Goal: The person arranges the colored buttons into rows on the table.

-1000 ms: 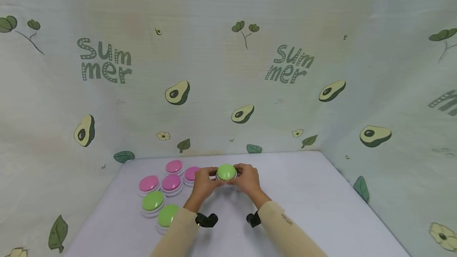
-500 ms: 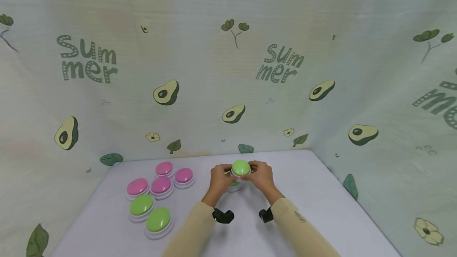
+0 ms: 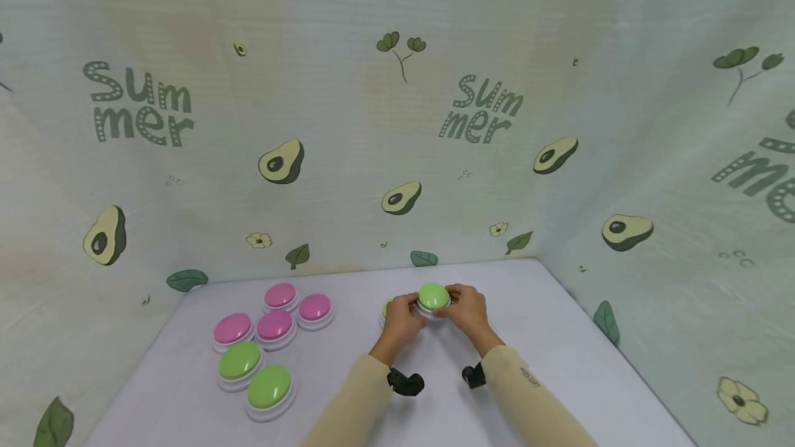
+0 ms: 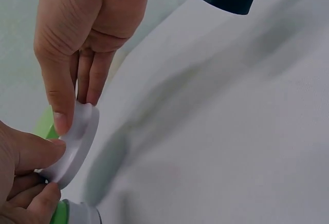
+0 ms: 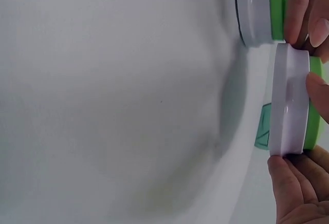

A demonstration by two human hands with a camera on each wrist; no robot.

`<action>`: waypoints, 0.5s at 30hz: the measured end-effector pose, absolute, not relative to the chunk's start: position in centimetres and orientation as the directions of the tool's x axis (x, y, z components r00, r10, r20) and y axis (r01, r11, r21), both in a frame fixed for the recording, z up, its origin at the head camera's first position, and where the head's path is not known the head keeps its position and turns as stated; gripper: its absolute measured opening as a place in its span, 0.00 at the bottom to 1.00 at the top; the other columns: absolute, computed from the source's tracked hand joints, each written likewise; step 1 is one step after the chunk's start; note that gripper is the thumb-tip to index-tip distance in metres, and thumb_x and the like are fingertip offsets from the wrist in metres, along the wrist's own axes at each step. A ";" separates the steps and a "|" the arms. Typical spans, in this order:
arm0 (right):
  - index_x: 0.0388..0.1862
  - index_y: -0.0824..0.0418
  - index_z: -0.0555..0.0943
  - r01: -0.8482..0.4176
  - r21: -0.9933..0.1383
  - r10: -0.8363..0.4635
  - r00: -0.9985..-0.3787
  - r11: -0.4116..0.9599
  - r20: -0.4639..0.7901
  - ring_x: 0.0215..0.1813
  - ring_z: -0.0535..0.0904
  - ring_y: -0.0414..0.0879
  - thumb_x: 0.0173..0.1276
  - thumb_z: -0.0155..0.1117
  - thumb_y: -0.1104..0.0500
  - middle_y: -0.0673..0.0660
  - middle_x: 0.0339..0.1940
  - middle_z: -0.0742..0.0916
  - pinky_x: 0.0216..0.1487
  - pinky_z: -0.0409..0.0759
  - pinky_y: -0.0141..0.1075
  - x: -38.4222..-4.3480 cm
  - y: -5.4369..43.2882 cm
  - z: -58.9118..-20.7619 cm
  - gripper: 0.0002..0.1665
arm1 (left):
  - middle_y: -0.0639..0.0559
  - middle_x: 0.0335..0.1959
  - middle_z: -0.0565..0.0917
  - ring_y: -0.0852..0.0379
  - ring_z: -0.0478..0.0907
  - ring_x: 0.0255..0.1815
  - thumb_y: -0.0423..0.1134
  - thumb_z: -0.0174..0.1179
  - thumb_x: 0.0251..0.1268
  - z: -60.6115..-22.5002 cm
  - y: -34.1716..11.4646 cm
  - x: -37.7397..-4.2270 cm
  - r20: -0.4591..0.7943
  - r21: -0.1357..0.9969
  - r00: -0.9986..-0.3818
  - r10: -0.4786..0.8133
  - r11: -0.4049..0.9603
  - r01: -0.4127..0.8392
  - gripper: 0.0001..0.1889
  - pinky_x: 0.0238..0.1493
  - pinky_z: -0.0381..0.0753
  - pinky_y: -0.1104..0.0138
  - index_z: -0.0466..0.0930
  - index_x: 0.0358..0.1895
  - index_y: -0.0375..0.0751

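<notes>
Between both hands is a push button with a green dome and white base (image 3: 433, 296). My left hand (image 3: 402, 321) pinches it from the left, thumb on the base in the left wrist view. From the right, my right hand (image 3: 468, 309) grips the rim between thumb and fingers. The button's base (image 5: 289, 100) shows a gap over its shadow on the table in the right wrist view. A second green button (image 3: 385, 310) stands just left of it, mostly hidden behind my left hand; its white side (image 5: 254, 8) shows in the right wrist view.
At the left of the white table (image 3: 546, 364) stand several pink buttons (image 3: 275, 327), close together. Two green buttons (image 3: 239, 362) sit in front of them. A printed cloth (image 3: 348, 116) hangs behind and along the sides. Both wrists carry black cameras (image 3: 406, 383).
Both hands have carried the green button to the right, past the second green button, then slightly lower. The head view has turned to the right.
</notes>
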State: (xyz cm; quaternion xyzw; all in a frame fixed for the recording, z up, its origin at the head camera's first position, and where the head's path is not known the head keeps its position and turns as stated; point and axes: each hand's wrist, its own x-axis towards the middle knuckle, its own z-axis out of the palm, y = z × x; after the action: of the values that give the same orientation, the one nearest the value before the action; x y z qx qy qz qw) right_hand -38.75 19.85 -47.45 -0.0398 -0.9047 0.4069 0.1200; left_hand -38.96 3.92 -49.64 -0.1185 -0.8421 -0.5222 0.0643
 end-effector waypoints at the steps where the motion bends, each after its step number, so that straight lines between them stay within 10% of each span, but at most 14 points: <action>1: 0.58 0.72 0.84 -0.024 -0.742 0.171 -0.968 0.670 0.185 0.63 0.83 0.64 0.49 0.89 0.63 0.68 0.57 0.88 0.68 0.79 0.58 -38.8 20.0 -47.6 0.37 | 0.30 0.60 0.83 0.36 0.81 0.64 0.21 0.75 0.53 -49.7 4.1 -38.9 0.234 0.858 -0.962 0.137 0.436 0.271 0.30 0.64 0.83 0.52 0.79 0.62 0.20; 15: 0.61 0.75 0.81 0.039 -0.758 0.182 -0.978 0.651 0.106 0.64 0.82 0.65 0.51 0.86 0.66 0.71 0.59 0.87 0.68 0.80 0.57 -39.0 21.2 -49.0 0.38 | 0.26 0.62 0.81 0.35 0.78 0.66 0.20 0.74 0.53 -51.3 5.7 -38.4 0.206 0.858 -0.961 0.186 0.438 0.269 0.33 0.68 0.80 0.50 0.74 0.64 0.16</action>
State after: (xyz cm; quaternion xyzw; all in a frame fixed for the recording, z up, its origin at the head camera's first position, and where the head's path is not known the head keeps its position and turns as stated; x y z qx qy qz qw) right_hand -38.99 21.24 -48.98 -0.0612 -0.9044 0.4134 0.0864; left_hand -38.39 5.75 -51.33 -0.1344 -0.8471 -0.5127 0.0402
